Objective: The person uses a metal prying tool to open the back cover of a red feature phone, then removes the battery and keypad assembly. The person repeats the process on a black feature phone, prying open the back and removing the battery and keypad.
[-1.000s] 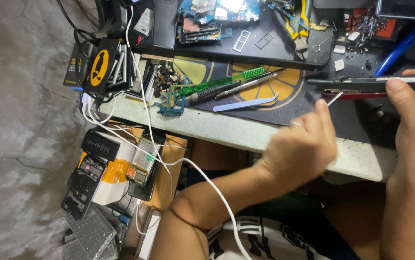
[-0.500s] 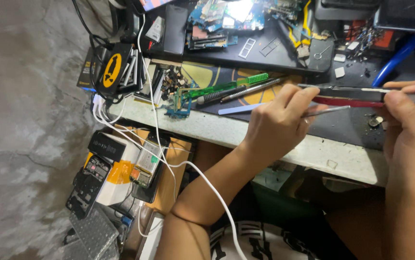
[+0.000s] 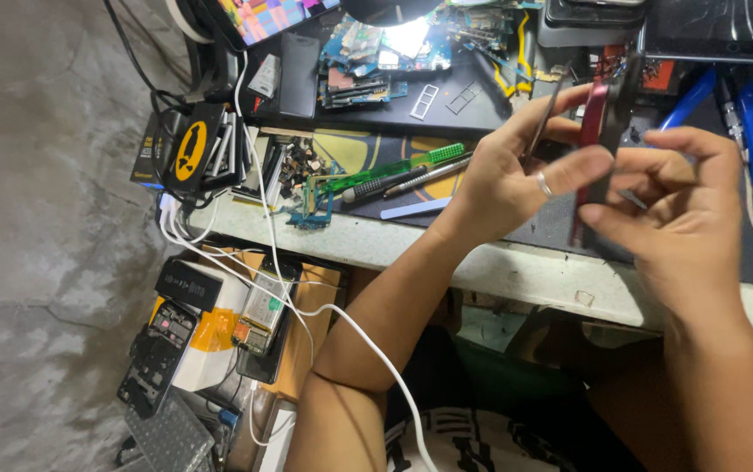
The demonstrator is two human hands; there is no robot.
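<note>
Head view: left hand (image 3: 508,179) and right hand (image 3: 687,210) both raised over the workbench (image 3: 516,267), clamped on a red-edged phone (image 3: 592,144) held edge-on between them. Left thumb and fingers pinch its near side, ring on one finger; a thin metal tool (image 3: 541,131) sits in the left fingers, touching the phone's edge or just beside it, cannot tell which. Right fingers close on the phone's lower end. Phone is above the dark work mat (image 3: 560,223), near the bench's front edge. Left of the phone on the mat: green-handled screwdriver (image 3: 394,168), a second dark driver (image 3: 425,177) just beside it, a pale flat pry tool (image 3: 416,209) nearer the edge. Behind the phone: circuit boards (image 3: 376,65). Right of it: blue-handled pliers (image 3: 739,114). White cable (image 3: 280,280) hangs off the bench's left end, down past phone boxes (image 3: 206,323) on the floor.
</note>
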